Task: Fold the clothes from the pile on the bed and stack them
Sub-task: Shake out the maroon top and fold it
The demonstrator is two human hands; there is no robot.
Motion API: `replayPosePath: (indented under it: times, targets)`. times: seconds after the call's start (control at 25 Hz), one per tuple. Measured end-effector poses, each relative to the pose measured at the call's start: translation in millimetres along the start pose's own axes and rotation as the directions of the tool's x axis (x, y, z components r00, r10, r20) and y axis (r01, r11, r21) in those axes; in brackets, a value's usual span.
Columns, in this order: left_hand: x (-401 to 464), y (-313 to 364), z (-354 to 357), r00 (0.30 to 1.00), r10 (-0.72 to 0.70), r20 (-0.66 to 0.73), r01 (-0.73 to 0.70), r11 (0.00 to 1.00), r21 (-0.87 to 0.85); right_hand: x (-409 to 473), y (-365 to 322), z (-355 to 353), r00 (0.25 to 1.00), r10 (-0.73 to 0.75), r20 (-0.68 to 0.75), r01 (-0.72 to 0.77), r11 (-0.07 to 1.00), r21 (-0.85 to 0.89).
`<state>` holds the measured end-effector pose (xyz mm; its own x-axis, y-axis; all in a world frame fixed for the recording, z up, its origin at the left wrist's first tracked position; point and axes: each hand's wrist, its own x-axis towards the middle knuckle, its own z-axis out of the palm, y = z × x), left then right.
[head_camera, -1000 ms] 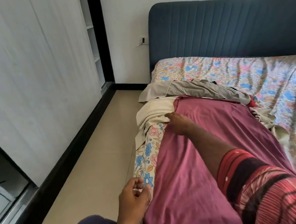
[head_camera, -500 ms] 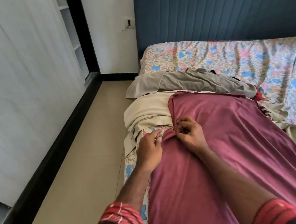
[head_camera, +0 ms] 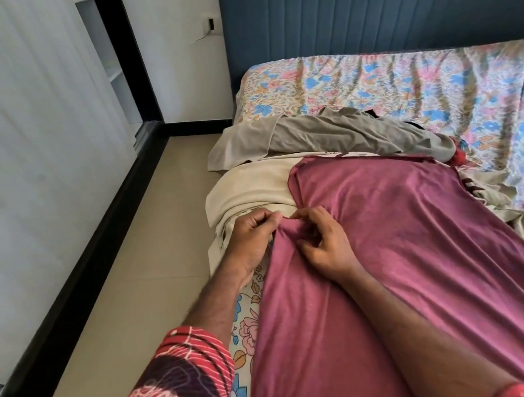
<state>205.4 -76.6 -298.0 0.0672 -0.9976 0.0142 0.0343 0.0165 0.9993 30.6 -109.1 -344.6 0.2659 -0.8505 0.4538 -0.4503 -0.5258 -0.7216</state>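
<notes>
Fingers of the left hand point(head_camera: 249, 242) pinch the left edge of the maroon cloth point(head_camera: 398, 245), and the curled fingers of the right hand point(head_camera: 324, 240) hold the same edge just beside them. From these 2 grips the cloth spreads right over the floral bedsheet point(head_camera: 441, 80); a cream garment point(head_camera: 249, 190) lies just beyond the fingertips.

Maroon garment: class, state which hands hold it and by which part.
Both hands, left hand and right hand, pinch the maroon garment at its left edge.
</notes>
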Motion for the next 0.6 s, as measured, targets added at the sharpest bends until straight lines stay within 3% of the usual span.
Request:
replayPosePath:
  times: [0.16, 0.32, 0.48, 0.52, 0.6]
  targets:
    - [3.4, 7.1, -14.5, 0.991, -0.068, 0.114, 0.070, 0.998, -0.011, 0.1, -2.4, -2.2, 0.996, -0.012, -0.091, 0.017, 0.998, 0.058]
    - [10.3, 16.5, -29.0, 0.959, -0.159, 0.235, 0.111, 0.972, 0.205, 0.5, -3.1, -1.2, 0.983, -0.021, -0.182, 0.035, 0.997, 0.074]
    - [15.6, 27.2, -55.5, 0.822, -0.400, 0.405, 0.046, 0.756, 0.653, 1.9, 1.5, 2.5, 0.988, -0.006, -0.152, 0.017, 0.997, 0.071]
    - [17.0, 27.2, -61.6, 0.811, -0.428, 0.399, 0.023, 0.704, 0.710, 1.5, 2.7, 3.3, 0.991, -0.007, -0.132, 0.016, 0.998, 0.067]
    - [19.6, 23.9, -73.0, 0.868, -0.400, 0.294, -0.021, 0.561, 0.828, 0.8, 3.8, 5.7, 0.995, -0.011, -0.098, 0.014, 1.000, 0.028]
